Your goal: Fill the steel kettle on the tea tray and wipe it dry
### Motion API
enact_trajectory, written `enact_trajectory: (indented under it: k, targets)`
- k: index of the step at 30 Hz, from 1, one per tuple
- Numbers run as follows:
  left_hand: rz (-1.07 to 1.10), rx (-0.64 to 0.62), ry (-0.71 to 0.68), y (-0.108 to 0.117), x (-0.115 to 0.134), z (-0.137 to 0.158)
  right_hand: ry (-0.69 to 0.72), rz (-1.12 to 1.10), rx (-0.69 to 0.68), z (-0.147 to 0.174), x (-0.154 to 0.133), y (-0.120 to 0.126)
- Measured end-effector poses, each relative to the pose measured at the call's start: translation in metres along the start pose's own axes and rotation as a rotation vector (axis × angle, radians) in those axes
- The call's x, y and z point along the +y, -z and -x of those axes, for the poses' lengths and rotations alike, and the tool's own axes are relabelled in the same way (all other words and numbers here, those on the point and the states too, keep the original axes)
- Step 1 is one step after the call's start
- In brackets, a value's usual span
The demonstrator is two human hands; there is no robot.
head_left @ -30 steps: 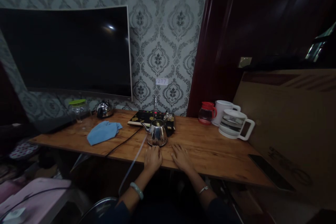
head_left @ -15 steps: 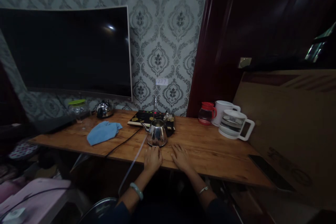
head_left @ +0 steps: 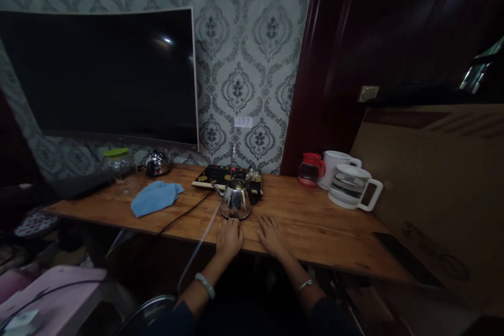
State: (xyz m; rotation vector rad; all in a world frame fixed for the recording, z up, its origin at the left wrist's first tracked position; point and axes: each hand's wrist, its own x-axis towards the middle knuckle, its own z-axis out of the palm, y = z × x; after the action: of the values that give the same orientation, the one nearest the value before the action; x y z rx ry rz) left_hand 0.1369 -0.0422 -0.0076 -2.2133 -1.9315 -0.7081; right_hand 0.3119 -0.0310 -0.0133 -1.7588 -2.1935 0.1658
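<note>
My left hand (head_left: 229, 238) lies on the front edge of the wooden table (head_left: 315, 231), palm down, its fingertips just below a shiny metal kettle (head_left: 235, 200). Flat on the wood to its right, my right hand (head_left: 271, 235) has its fingers stretched out and holds nothing. The kettle stands upright without a lid, spout pointing left. Right behind it is a black electric tea stove (head_left: 212, 176) with gold flowers, a thin tap (head_left: 233, 157) and a red light. Whether my left fingertips touch the kettle's base, I cannot tell.
A blue cloth (head_left: 155, 198), a glass jar with a green lid (head_left: 117, 153) and a second metal kettle (head_left: 157, 163) are at left. A red-lidded jug (head_left: 311, 170) and white-handled glass pot (head_left: 349, 187) stand right. A cable and clear tube (head_left: 200, 241) cross the front edge.
</note>
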Motion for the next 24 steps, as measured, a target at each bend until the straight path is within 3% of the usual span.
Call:
enact_trajectory:
  k: [24]
  targets:
    - [-0.065, -0.034, -0.027, 0.005, 0.001, -0.008, 0.017, -0.016, 0.028, 0.001, -0.002, 0.009]
